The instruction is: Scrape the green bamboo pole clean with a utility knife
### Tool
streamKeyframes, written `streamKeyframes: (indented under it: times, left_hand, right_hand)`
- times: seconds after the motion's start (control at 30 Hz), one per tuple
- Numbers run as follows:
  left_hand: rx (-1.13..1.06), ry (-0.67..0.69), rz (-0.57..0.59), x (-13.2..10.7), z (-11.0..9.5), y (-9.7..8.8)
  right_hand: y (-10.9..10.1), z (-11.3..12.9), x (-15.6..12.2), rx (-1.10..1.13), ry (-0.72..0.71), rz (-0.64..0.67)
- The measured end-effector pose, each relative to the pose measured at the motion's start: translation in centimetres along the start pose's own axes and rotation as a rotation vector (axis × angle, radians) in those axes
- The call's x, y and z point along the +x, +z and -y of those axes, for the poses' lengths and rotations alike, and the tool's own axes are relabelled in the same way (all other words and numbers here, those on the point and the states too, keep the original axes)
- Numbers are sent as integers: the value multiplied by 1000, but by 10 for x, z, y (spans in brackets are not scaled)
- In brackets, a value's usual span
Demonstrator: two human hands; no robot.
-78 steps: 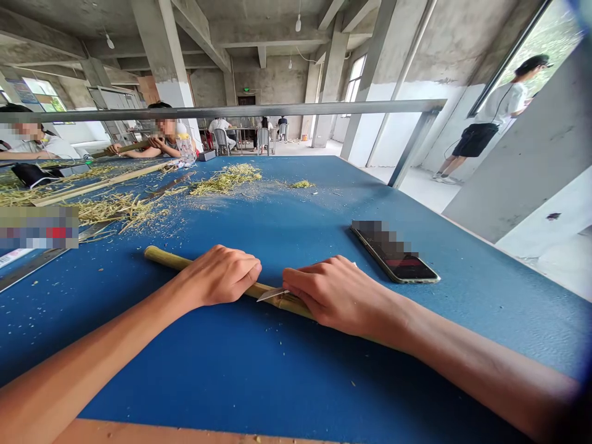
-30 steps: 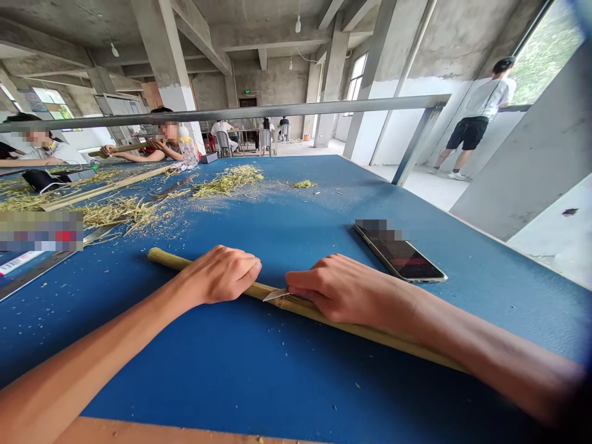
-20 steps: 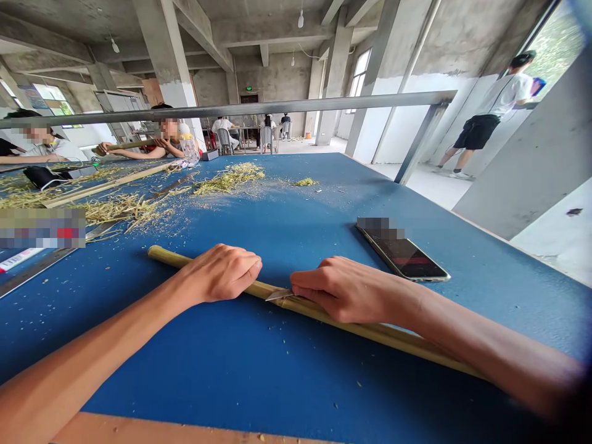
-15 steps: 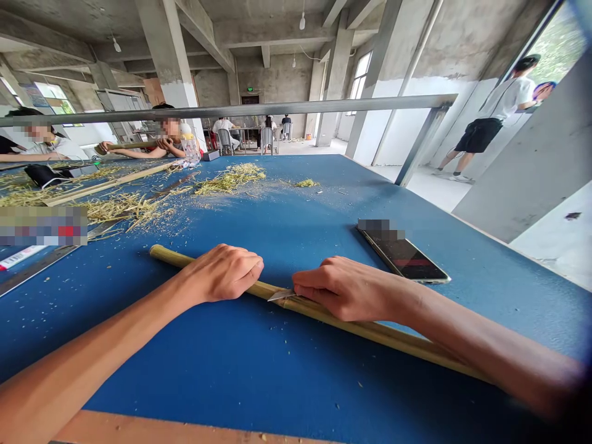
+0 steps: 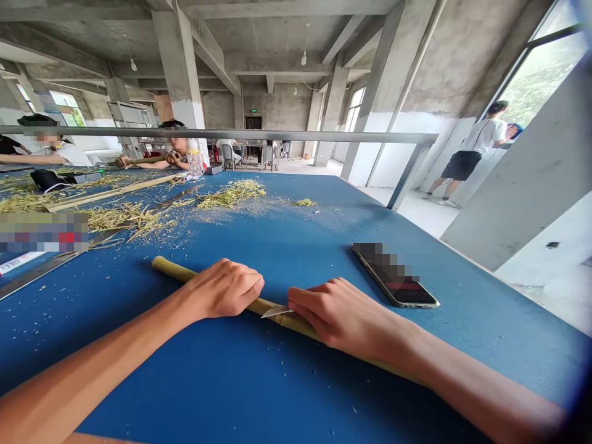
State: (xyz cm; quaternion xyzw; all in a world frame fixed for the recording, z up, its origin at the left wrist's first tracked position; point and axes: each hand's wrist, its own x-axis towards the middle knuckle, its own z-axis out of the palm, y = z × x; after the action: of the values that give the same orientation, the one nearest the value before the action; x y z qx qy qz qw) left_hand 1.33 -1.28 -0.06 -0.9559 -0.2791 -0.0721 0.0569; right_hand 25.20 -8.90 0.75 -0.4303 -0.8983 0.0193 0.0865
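A long yellow-green bamboo stick (image 5: 171,269) lies slantwise on the blue table (image 5: 287,240). My left hand (image 5: 226,288) is closed over the stick near its middle and presses it down. My right hand (image 5: 340,313) is closed on a small knife, whose pale blade (image 5: 275,312) sticks out to the left and rests against the stick between my two hands. The stick's right end is hidden under my right forearm.
A black phone (image 5: 393,282) lies right of my right hand. Bamboo shavings (image 5: 231,194) and long strips cover the far left of the table. Two people sit at the far left edge; another stands by the window at right. A metal rail (image 5: 277,135) spans the table.
My hands and the stick hold the same pose. My head has tilted up a little, so the table and phone sit lower in view. The person at the window has shifted about.
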Motion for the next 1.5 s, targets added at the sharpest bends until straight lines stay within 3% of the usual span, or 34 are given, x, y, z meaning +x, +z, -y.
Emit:
streamKeyframes:
  times: [0.67, 1.0, 1.5]
  left_hand:
    - [13, 42, 9, 0, 3, -2]
    - [22, 20, -8, -3, 3, 2]
    - [12, 31, -22, -2, 2, -1]
  right_hand:
    - [-4, -11, -5, 32, -51, 79]
    - [-2, -4, -1, -22, 22, 2]
    - [-1, -7, 9, -34, 15, -21]
